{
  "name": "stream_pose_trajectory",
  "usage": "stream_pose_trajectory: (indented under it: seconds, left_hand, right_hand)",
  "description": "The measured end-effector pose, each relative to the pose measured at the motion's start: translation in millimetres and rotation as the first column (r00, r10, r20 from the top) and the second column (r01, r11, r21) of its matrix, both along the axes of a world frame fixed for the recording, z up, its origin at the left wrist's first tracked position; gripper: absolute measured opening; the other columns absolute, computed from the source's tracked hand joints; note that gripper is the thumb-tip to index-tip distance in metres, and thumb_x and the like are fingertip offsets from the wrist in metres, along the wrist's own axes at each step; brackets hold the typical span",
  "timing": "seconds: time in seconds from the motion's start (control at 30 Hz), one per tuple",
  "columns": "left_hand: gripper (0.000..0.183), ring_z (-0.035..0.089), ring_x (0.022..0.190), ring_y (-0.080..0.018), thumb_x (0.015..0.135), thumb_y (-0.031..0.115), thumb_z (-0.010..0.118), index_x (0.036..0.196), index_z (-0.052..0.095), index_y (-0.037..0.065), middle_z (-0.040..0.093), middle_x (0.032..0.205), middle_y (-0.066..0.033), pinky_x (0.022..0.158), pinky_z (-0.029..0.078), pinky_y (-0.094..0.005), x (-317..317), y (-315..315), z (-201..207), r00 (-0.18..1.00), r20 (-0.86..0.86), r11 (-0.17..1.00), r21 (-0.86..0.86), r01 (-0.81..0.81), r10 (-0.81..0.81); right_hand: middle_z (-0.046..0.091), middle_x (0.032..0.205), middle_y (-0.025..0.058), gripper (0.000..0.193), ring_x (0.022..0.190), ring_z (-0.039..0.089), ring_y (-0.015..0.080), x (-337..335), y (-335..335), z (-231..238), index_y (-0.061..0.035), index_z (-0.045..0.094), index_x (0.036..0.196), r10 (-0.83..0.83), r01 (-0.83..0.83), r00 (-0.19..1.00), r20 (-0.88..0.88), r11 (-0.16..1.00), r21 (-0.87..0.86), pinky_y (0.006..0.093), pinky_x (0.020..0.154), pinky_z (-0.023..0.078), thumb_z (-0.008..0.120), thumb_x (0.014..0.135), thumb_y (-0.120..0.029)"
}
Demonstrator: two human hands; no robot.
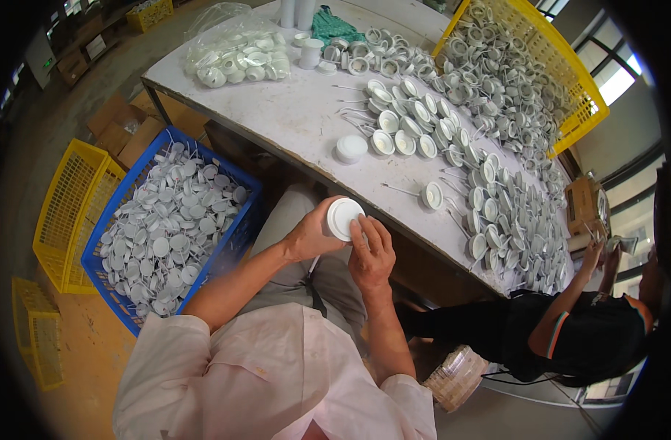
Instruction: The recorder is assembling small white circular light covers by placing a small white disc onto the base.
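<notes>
A person in a pale pink shirt [277, 359] sits at the lower centre of the frame, grey trousers below the raised forearms. Near the middle of the frame, above the lap, both hands hold a round white cap [344, 218], its flat face turned up toward the camera. The left hand [306, 236] curls around the cap's left and lower side; most of its fingers are hidden, so their exact grip cannot be told. The right hand [372, 253] has its fingers bent and close together, the tips resting against the cap's right edge; its thumb cannot be made out. A thin pale wire shows just below the hands

Left of the lap, a blue basket [240, 180] is heaped with small white discs [178, 220], with yellow crates [68, 213] farther left. Across the table [306, 110], a short white stack [351, 149] and a single wired cup [432, 195] stand near the edge, with crowded wired cups [489, 213] beyond. At the right, another person in a black top [592, 330] raises both hands. At the top, a clear bag [240, 59] of white pieces, a green cloth [335, 27] and a tipped yellow basket [581, 81] spilling white rings lie farthest off
</notes>
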State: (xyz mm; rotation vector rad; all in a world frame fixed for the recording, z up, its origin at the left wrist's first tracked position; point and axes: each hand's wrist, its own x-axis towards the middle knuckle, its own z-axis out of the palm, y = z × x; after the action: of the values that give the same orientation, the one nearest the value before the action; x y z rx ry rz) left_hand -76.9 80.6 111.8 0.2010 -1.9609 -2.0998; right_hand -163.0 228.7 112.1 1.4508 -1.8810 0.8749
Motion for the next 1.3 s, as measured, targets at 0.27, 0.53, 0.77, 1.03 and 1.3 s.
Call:
stream_pose_trajectory:
  seconds: [0.27, 0.53, 0.77, 1.03, 1.3]
  left_hand:
    - [0.075, 0.051, 0.117, -0.0195, 0.069, -0.005, 0.066, 0.137, 0.035, 0.003, 0.052, 0.126, -0.0096, 0.098, 0.045, -0.0321, 6, -12, 1, 0.999, 0.015, 0.999, -0.003, -0.041, 0.041]
    - [0.070, 0.054, 0.107, -0.0180, 0.073, 0.010, 0.068, 0.135, 0.037, 0.003, 0.054, 0.116, -0.0090, 0.090, 0.047, -0.0299, 4, -12, 5, 0.994, -0.113, 0.947, 0.318, 0.043, -0.008]
    - [0.048, 0.054, 0.098, -0.0135, 0.089, 0.017, 0.053, 0.133, 0.039, 0.006, 0.055, 0.113, -0.0088, 0.076, 0.049, -0.0270, -8, -2, -2, 0.987, 0.112, 0.946, 0.294, -0.141, 0.112]
    - [0.037, 0.055, 0.103, -0.0178, 0.092, 0.013, 0.047, 0.127, 0.043, 0.002, 0.055, 0.113, -0.0125, 0.089, 0.046, -0.0307, -26, 6, -11, 0.978, 0.104, 0.967, 0.161, -0.198, 0.183]
    - [0.035, 0.056, 0.104, -0.0177, 0.097, 0.014, 0.046, 0.129, 0.042, 0.002, 0.057, 0.113, -0.0124, 0.089, 0.047, -0.0303, -32, -8, -31, 0.982, 0.062, 0.983, 0.014, -0.181, 0.180]
  right_hand:
    - [0.064, 0.110, 0.0110, 0.040, 0.097, 0.062, 0.0310, -2, -17, 1, -0.0063, 0.066, 0.106, 0.082, -0.082, 0.997, 0.004, 0.997, 0.003, 0.0374, 0.081, 0.054, 0.060, 0.068, 0.005]
    - [0.065, 0.107, 0.0097, 0.041, 0.096, 0.062, 0.0313, -8, -19, 1, -0.0074, 0.069, 0.102, 0.112, -0.110, 0.993, 0.042, 0.993, -0.038, 0.0373, 0.081, 0.053, 0.062, 0.065, 0.010]
    - [0.067, 0.107, 0.0086, 0.040, 0.096, 0.062, 0.0300, -14, -20, -11, -0.0090, 0.071, 0.103, 0.108, -0.105, 0.994, 0.036, 0.993, -0.061, 0.0350, 0.079, 0.053, 0.064, 0.068, 0.008]
    - [0.067, 0.106, 0.0053, 0.032, 0.097, 0.063, 0.0237, -32, -18, -21, -0.0079, 0.071, 0.099, 0.092, -0.091, 0.996, 0.017, 0.995, -0.042, 0.0319, 0.074, 0.052, 0.065, 0.068, -0.004]
    - [0.068, 0.102, 0.0054, 0.029, 0.094, 0.064, 0.0233, -40, -29, -37, -0.0073, 0.071, 0.096, 0.146, -0.143, 0.988, 0.052, 0.988, -0.055, 0.0316, 0.073, 0.051, 0.065, 0.068, -0.004]
